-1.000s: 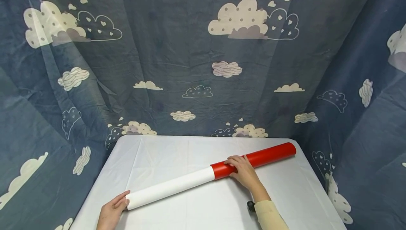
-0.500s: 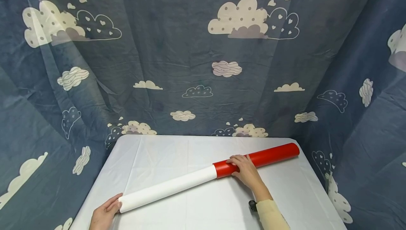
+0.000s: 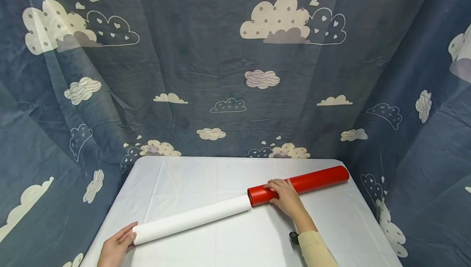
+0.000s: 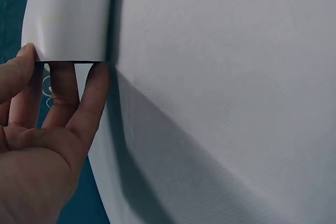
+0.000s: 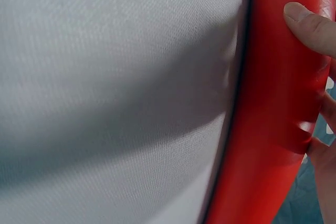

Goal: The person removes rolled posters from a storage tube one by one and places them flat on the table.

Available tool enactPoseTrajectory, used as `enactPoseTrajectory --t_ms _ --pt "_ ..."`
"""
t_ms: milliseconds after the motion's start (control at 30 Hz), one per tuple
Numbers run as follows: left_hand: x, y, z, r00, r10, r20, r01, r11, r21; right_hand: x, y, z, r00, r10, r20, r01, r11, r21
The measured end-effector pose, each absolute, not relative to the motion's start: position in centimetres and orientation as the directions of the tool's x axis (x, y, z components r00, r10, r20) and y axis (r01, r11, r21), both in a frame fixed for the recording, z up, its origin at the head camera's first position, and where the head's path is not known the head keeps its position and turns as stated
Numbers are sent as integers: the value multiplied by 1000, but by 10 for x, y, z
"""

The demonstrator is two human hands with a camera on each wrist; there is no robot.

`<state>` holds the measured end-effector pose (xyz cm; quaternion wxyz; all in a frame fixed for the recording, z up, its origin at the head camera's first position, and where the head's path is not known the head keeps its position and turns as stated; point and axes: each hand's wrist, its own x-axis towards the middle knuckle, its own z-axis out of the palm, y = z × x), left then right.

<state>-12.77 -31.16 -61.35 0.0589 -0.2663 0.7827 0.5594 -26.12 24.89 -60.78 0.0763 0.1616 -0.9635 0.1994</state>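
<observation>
My left hand (image 3: 115, 244) holds the outer end of a long white paper roll (image 3: 191, 220), which lies slanting over the table. In the left wrist view, the thumb is at the roll's (image 4: 73, 14) rim and the other fingertips are at its end. My right hand (image 3: 288, 201) grips a red roll (image 3: 320, 180) from above, near its left end. Thumb and fingers lie on opposite sides of the red roll (image 5: 278, 93) in the right wrist view, and its surface looks dented by the fingers. The red roll's dark open mouth faces the white roll's inner end, which lies right at it.
A white cloth covers the table (image 3: 195, 185). Blue curtains (image 3: 220, 62) with cloud prints hang behind it and at both sides. The red roll's far end reaches the table's right edge. A small black object (image 3: 294, 238) sits at the right wrist.
My left hand has moved left, drawing the white roll out of the red one until its inner end shows at the mouth. The red roll and right hand have shifted slightly right.
</observation>
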Motion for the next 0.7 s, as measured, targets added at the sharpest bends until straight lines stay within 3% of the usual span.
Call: enactPoseTrajectory --t_ms 333,700 --pt "-133 -324 -612 -883 -276 -381 -457 315 832 -259 248 -607 -931 -269 246 -341 883 -324" --pt "-146 -331 -611 -898 -218 -382 -428 228 875 -258 244 -605 -951 -234 203 -286 915 -284"
